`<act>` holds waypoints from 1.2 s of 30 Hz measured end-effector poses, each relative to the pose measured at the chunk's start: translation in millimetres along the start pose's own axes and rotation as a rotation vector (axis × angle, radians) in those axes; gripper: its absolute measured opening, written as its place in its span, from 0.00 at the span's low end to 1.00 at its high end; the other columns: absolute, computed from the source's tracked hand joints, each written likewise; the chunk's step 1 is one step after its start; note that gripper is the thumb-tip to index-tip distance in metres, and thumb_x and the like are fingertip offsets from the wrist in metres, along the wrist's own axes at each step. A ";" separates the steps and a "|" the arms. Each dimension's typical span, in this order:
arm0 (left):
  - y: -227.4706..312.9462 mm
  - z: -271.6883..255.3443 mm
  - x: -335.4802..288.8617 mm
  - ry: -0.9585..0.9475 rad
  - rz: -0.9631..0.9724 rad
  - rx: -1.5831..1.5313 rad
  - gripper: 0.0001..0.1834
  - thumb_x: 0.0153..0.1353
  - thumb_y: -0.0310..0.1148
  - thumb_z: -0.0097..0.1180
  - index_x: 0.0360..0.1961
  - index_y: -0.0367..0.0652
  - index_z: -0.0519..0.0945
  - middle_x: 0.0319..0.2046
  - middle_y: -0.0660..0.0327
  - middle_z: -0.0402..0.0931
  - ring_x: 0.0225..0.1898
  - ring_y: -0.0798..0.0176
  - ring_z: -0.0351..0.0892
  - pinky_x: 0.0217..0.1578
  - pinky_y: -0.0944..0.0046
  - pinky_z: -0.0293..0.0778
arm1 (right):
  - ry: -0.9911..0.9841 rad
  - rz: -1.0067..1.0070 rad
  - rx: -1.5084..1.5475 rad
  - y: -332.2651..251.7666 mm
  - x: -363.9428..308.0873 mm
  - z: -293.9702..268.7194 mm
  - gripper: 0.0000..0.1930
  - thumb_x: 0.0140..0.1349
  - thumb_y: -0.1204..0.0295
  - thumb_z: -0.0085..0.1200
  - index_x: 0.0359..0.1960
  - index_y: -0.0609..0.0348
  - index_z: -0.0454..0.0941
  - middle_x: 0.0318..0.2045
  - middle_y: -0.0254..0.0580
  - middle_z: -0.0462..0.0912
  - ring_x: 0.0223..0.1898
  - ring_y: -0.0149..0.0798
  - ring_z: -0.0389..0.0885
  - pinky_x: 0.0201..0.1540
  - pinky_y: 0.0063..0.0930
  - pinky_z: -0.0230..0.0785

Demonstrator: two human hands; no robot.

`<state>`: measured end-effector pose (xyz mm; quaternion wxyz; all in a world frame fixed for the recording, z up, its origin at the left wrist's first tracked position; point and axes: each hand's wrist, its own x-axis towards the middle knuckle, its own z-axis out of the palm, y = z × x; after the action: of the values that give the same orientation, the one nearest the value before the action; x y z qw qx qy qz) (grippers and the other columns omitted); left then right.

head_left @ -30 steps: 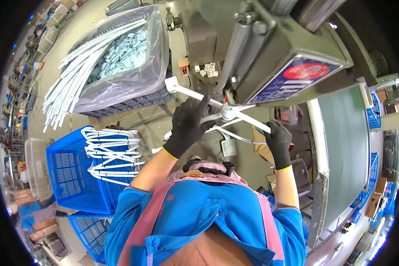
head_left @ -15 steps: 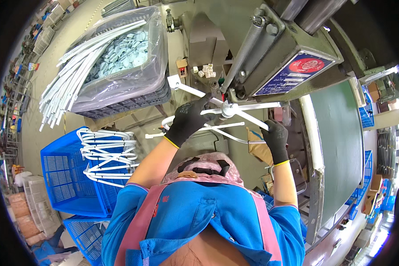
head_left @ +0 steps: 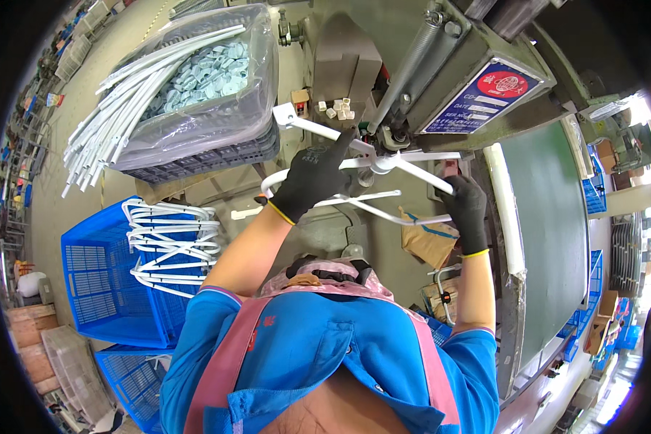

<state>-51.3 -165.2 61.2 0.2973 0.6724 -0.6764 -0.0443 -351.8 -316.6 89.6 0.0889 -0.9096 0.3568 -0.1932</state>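
Note:
Black gloves with yellow cuffs cover both of my hands. My left hand [head_left: 312, 178] is wrapped round the tubes on the left side of a white tubular metal frame [head_left: 425, 176]. Its tubes cross at a round joint just below the tool end of a press machine [head_left: 484, 94]; I cannot tell whether the two touch. My right hand [head_left: 469, 211] grips the far right end of a slanting tube. A square white plate [head_left: 285, 114] ends the tube at the upper left. A curved tube loops below the joint, between my hands.
At upper left, a plastic-lined crate [head_left: 195, 137] holds grey metal pieces and long white tubes. Bent white frames [head_left: 173, 246] hang over a blue basket [head_left: 108, 282] at left. A green-topped table [head_left: 546, 253] stands at right. Small white blocks [head_left: 338, 110] lie beside the press.
The white frame has shifted slightly right and up under the press, with both hands still on it. My right hand has moved right with its tube end. The whole view has shifted a little.

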 end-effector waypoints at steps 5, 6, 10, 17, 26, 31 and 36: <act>11.9 -19.4 -25.7 0.034 -0.061 -0.207 0.36 0.52 0.41 0.66 0.58 0.41 0.65 0.35 0.51 0.81 0.38 0.49 0.82 0.37 0.53 0.76 | 0.022 -0.160 0.196 -21.0 7.0 -26.8 0.17 0.51 0.65 0.64 0.42 0.56 0.81 0.26 0.45 0.81 0.25 0.41 0.80 0.29 0.34 0.71; 14.2 -21.6 -39.9 0.024 -0.116 -0.191 0.34 0.52 0.41 0.66 0.56 0.42 0.66 0.35 0.52 0.81 0.38 0.49 0.83 0.37 0.54 0.77 | -0.003 -0.074 0.382 -23.8 5.9 -26.8 0.17 0.57 0.69 0.60 0.48 0.58 0.79 0.24 0.41 0.79 0.23 0.32 0.76 0.28 0.28 0.69; 28.2 -18.8 -97.2 0.075 -0.288 -0.232 0.31 0.51 0.39 0.68 0.53 0.45 0.67 0.32 0.51 0.81 0.35 0.48 0.83 0.34 0.55 0.77 | 0.208 0.249 0.650 -25.1 8.6 -16.3 0.14 0.68 0.68 0.49 0.49 0.62 0.77 0.19 0.28 0.73 0.21 0.20 0.67 0.24 0.19 0.63; 58.6 -22.0 -167.0 0.147 -0.679 -0.268 0.30 0.46 0.37 0.70 0.49 0.43 0.71 0.32 0.51 0.81 0.35 0.49 0.83 0.35 0.57 0.77 | -0.287 0.278 0.856 -36.0 36.2 23.9 0.14 0.69 0.64 0.47 0.40 0.62 0.80 0.18 0.28 0.72 0.19 0.21 0.67 0.21 0.19 0.60; 90.2 -4.5 -203.1 0.335 -0.805 -0.137 0.28 0.50 0.37 0.67 0.51 0.43 0.69 0.31 0.51 0.82 0.33 0.48 0.83 0.31 0.55 0.77 | -0.195 -0.074 0.782 -50.6 67.2 73.9 0.12 0.66 0.65 0.50 0.33 0.64 0.76 0.18 0.36 0.76 0.20 0.28 0.73 0.24 0.27 0.65; 92.9 -13.9 -192.8 0.326 -0.764 -0.154 0.27 0.51 0.35 0.65 0.50 0.43 0.67 0.31 0.52 0.82 0.35 0.47 0.83 0.33 0.55 0.77 | 0.017 -0.413 0.524 -39.8 71.6 103.9 0.07 0.65 0.71 0.47 0.32 0.61 0.73 0.18 0.34 0.74 0.19 0.27 0.71 0.23 0.25 0.64; 93.4 -49.4 -176.8 0.215 -0.813 -0.172 0.24 0.53 0.32 0.62 0.49 0.43 0.67 0.29 0.51 0.82 0.34 0.49 0.84 0.32 0.56 0.75 | 0.050 -0.578 0.285 -24.7 70.6 117.8 0.07 0.66 0.74 0.45 0.30 0.60 0.73 0.19 0.35 0.74 0.19 0.28 0.71 0.23 0.24 0.64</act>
<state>-125.3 25.6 84.0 0.3796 0.8577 -0.3155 -0.1438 -240.3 -344.0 10.2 0.1480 -0.9468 0.0550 -0.2805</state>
